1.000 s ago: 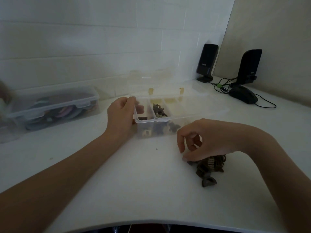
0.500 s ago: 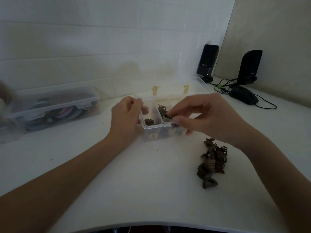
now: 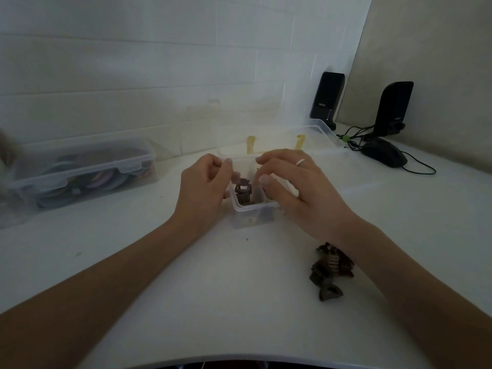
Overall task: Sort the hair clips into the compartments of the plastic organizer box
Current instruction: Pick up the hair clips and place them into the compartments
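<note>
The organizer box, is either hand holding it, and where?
The left hand grips the organizer box at its near-left corner wall. The right hand hovers over the compartments; whether it pinches a clip cannot be told.

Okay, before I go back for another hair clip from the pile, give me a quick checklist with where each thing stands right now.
1. Organizer box steadied: ok, the left hand grips its left wall.
2. Lid out of the way: ok, it stands open behind the box.
3. Right hand free of a clip: cannot tell, its curled fingers over the box hide what they hold.
4. Front left compartment has room: ok, a few brown clips lie in it, not filling it.
5. Clips left to sort: ok, a pile of clips lies on the table beside the right forearm.
</note>
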